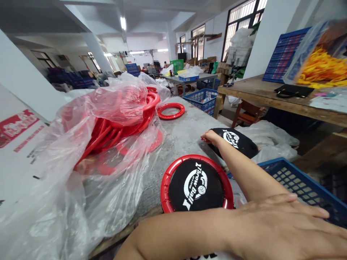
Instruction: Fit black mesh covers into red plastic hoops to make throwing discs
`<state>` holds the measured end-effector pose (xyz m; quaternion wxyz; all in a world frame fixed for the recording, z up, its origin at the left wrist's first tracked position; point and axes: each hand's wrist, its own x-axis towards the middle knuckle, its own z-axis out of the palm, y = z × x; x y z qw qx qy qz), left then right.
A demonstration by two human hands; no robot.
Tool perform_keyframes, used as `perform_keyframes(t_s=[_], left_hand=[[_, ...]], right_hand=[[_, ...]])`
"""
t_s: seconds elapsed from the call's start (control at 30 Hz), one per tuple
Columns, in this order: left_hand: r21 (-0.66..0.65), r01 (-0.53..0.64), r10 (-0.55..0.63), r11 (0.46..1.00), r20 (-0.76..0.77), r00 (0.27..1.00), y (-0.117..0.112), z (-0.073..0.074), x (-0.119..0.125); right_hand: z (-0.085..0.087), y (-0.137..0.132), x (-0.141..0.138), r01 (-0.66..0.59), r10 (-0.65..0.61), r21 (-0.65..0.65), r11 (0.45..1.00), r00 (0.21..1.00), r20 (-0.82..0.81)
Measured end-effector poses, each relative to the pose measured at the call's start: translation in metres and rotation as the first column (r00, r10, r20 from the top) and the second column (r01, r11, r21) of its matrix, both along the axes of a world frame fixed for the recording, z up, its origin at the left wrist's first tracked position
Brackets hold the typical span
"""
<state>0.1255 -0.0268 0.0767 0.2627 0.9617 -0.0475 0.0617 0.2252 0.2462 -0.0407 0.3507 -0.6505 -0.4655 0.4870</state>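
Observation:
My right hand [209, 137] reaches over the table, its fingers closed at the near left edge of a black fabric disc [248, 145] with white "Throw Ball" lettering. My right forearm hides part of that disc. My left hand [284, 225] lies across the right forearm, fingers stretched out to the right and holding nothing. Below the right hand, a red ring with a black "Throw Ball" centre [177, 184] rests at the table edge. My left forearm covers its lower rim. Farther back on the table lies a bare red ring [171, 111].
A clear plastic bag [130, 94] full of red rings covers the table's left side. A blue crate [300, 180] stands at the right, with clear plastic sheeting [279, 139] behind it. A wooden bench [252, 94] holds a black pouch [294, 90] and yellow parts [322, 66]. People sit far off.

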Motion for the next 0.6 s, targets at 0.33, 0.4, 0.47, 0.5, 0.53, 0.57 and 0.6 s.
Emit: perform_keyframes(t_s=[0.33, 0.4, 0.47, 0.5, 0.53, 0.57, 0.6], left_hand=[[-0.045, -0.006, 0.004, 0.999, -0.058, 0.998, -0.001, 0.0028, 0.0018], [-0.056, -0.011, 0.007, 0.998, -0.083, 0.997, -0.0008, 0.004, 0.0014], [-0.083, -0.008, 0.0, 0.997, -0.089, 0.996, -0.0004, 0.0056, 0.0006], [-0.097, -0.003, -0.005, 0.995, -0.081, 0.997, -0.0002, 0.0062, 0.0003], [-0.109, 0.0, -0.007, 0.994, -0.064, 0.998, 0.0001, 0.0065, 0.0001], [-0.118, 0.007, -0.013, 0.993, -0.047, 0.999, 0.0004, 0.0066, 0.0001], [-0.123, 0.014, -0.019, 0.992, -0.037, 0.999, 0.0009, 0.0065, 0.0003]], right_hand=[[0.0028, -0.0024, -0.0011, 0.007, -0.007, -0.012, 1.0, 1.0, 0.003], [0.003, -0.003, -0.0009, 0.006, -0.006, -0.014, 1.0, 1.0, 0.0], [0.0031, -0.0034, -0.0006, 0.006, -0.006, -0.016, 1.0, 1.0, -0.001], [0.0032, -0.0036, -0.0006, 0.006, -0.006, -0.016, 1.0, 1.0, -0.001], [0.0033, -0.0038, -0.0006, 0.006, -0.006, -0.016, 1.0, 1.0, -0.001], [0.0034, -0.004, -0.0006, 0.006, -0.006, -0.015, 1.0, 1.0, 0.0], [0.0036, -0.0041, -0.0008, 0.005, -0.005, -0.015, 1.0, 1.0, 0.0]])
